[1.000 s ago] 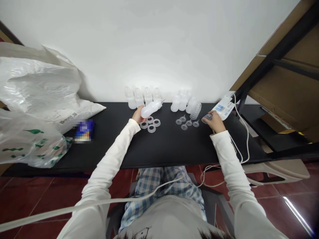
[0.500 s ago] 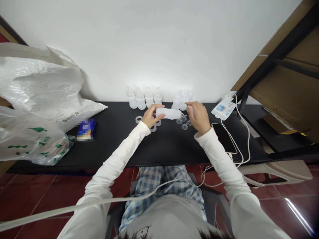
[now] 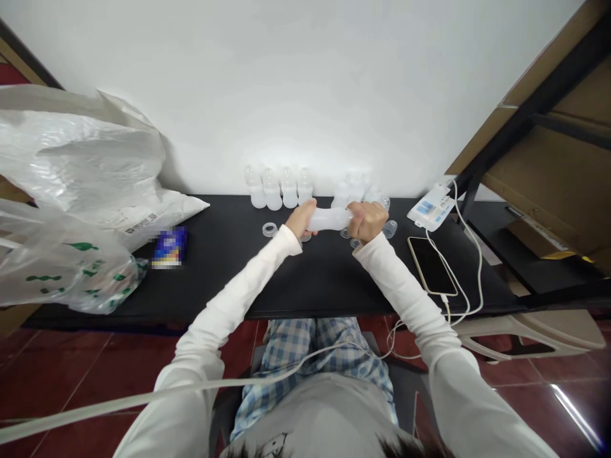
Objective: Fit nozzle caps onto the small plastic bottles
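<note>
I hold the white plastic bottle point(image 3: 329, 219) lying sideways just above the black table point(image 3: 305, 280); my left hand point(image 3: 300, 218) clasps its base, my right hand point(image 3: 368, 221) is closed around its neck end

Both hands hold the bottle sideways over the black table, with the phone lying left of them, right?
No. The head view shows the phone lying right of the hands. The left hand and right hand do hold the bottle sideways over the black table.
</note>
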Motion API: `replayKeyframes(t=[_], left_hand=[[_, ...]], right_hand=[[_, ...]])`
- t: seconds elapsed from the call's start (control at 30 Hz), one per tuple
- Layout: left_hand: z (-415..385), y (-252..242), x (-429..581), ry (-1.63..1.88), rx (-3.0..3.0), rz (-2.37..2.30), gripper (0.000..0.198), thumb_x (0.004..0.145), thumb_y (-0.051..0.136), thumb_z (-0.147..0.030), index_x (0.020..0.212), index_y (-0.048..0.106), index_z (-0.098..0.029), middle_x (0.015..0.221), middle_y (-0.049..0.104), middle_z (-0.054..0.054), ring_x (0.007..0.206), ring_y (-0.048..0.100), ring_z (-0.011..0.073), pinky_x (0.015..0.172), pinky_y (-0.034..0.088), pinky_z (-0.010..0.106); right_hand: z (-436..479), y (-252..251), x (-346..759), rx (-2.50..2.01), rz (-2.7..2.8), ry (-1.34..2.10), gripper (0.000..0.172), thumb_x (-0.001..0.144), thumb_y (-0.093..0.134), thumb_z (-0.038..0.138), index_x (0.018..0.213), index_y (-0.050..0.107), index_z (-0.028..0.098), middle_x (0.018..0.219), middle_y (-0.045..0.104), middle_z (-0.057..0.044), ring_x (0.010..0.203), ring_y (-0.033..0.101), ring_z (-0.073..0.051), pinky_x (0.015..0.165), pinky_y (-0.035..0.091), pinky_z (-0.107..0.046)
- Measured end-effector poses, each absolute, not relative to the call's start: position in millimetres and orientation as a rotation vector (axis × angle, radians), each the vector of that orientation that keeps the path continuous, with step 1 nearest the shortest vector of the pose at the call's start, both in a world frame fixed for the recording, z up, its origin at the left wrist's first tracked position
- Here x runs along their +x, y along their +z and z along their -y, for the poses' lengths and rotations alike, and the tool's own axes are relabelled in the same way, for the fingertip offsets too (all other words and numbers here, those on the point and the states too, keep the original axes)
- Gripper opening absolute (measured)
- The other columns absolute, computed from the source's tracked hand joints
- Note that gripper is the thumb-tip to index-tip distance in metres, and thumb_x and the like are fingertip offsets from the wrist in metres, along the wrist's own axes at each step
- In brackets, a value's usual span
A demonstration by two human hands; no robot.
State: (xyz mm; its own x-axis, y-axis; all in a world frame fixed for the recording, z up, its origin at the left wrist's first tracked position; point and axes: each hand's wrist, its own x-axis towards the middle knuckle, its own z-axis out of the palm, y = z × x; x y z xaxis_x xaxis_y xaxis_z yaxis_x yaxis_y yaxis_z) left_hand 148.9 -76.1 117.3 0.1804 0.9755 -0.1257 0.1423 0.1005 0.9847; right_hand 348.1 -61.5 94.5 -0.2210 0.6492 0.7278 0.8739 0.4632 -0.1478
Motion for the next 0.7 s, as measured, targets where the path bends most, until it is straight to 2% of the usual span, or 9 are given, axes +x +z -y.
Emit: replayKeyframes(t=[0.07, 0.13, 0.27, 0.33, 0.4, 0.5, 0.57, 0.63, 0.7], left_hand=[[63.9, 118.6, 143.7, 0.561, 1.100, -1.137, 0.055, 0.095, 0.032, -0.062, 0.084, 0.059, -0.015, 0.050, 0.052, 0.005, 0.030, 0.028, 0.0081, 0.032, 0.015, 0.022], [53.0, 116.8, 134.3, 0.410, 0.968, -1.069, 0.060, 0.093, 0.030, -0.066, 0.082, 0.059, -0.015, 0.044, 0.048, 0.005, 0.026, 0.016, 0.0053, 0.031, 0.005, 0.021], [39.9, 110.2, 112.9, 0.534, 0.891, -1.092, 0.056, 0.090, 0.036, -0.064, 0.086, 0.060, -0.014, 0.040, 0.047, 0.004, 0.025, 0.017, 0.0049, 0.030, 0.004, 0.019], [38.3, 107.3, 107.1, 0.648, 0.924, -1.108, 0.054, 0.090, 0.038, -0.063, 0.086, 0.059, -0.013, 0.039, 0.047, 0.004, 0.025, 0.019, 0.0052, 0.029, 0.006, 0.019], [40.4, 105.3, 107.0, 0.767, 0.992, -1.103, 0.052, 0.090, 0.043, -0.063, 0.084, 0.059, -0.014, 0.040, 0.048, 0.003, 0.025, 0.022, 0.0053, 0.030, 0.007, 0.019], [48.8, 104.9, 115.1, 0.921, 1.113, -1.129, 0.050, 0.089, 0.049, -0.064, 0.081, 0.059, -0.015, 0.041, 0.050, 0.002, 0.027, 0.029, 0.0063, 0.031, 0.010, 0.020], [54.9, 106.3, 120.8, 1.024, 1.161, -1.155, 0.049, 0.087, 0.055, -0.064, 0.082, 0.058, -0.016, 0.044, 0.052, 0.001, 0.029, 0.033, 0.0070, 0.033, 0.013, 0.020], [57.7, 108.1, 121.7, 1.106, 1.189, -1.160, 0.048, 0.083, 0.063, -0.063, 0.083, 0.059, -0.016, 0.046, 0.052, 0.000, 0.032, 0.037, 0.0072, 0.035, 0.016, 0.020], [55.4, 108.8, 116.1, 1.109, 1.194, -1.169, 0.046, 0.079, 0.070, -0.060, 0.082, 0.060, -0.015, 0.047, 0.053, 0.000, 0.034, 0.040, 0.0081, 0.036, 0.017, 0.021]], right_hand=[[58.7, 98.2, 352.4, -1.120, 2.138, -0.457, 0.065, 0.096, 0.023, 0.065, 0.088, 0.072, 0.022, 0.068, 0.062, -0.010, 0.068, 0.058, -0.024, 0.070, 0.046, -0.043], [58.3, 101.9, 354.0, -1.011, 2.264, -0.463, 0.054, 0.093, 0.037, 0.066, 0.101, 0.071, 0.024, 0.082, 0.067, -0.010, 0.083, 0.061, -0.027, 0.078, 0.046, -0.043], [70.1, 105.5, 350.6, -0.930, 2.353, -0.359, 0.024, 0.097, 0.050, 0.039, 0.116, 0.064, 0.034, 0.115, 0.065, -0.007, 0.114, 0.058, -0.027, 0.098, 0.040, -0.047], [78.8, 107.4, 348.8, -0.903, 2.350, -0.299, 0.028, 0.096, 0.052, 0.031, 0.122, 0.060, 0.038, 0.125, 0.061, -0.006, 0.126, 0.052, -0.029, 0.104, 0.035, -0.050], [84.6, 111.1, 348.7, -0.929, 2.292, -0.226, 0.041, 0.092, 0.059, 0.039, 0.133, 0.053, 0.036, 0.135, 0.056, -0.008, 0.134, 0.046, -0.033, 0.107, 0.033, -0.054], [84.5, 117.1, 351.5, -1.067, 2.202, 0.025, 0.055, 0.091, 0.055, 0.055, 0.137, 0.048, 0.025, 0.128, 0.061, -0.014, 0.122, 0.057, -0.033, 0.100, 0.042, -0.052], [80.6, 118.4, 354.7, -1.171, 2.213, 0.300, 0.047, 0.097, 0.041, 0.056, 0.125, 0.056, 0.022, 0.100, 0.071, -0.010, 0.093, 0.068, -0.027, 0.086, 0.051, -0.045], [76.7, 117.0, 358.9, -1.177, 2.250, 0.493, 0.044, 0.097, 0.041, 0.057, 0.117, 0.060, 0.022, 0.080, 0.071, -0.004, 0.073, 0.067, -0.023, 0.075, 0.054, -0.040], [74.4, 114.4, 365.2, -1.068, 2.275, 0.459, 0.041, 0.092, 0.053, 0.055, 0.119, 0.059, 0.024, 0.090, 0.072, -0.005, 0.079, 0.068, -0.024, 0.076, 0.056, -0.040]])
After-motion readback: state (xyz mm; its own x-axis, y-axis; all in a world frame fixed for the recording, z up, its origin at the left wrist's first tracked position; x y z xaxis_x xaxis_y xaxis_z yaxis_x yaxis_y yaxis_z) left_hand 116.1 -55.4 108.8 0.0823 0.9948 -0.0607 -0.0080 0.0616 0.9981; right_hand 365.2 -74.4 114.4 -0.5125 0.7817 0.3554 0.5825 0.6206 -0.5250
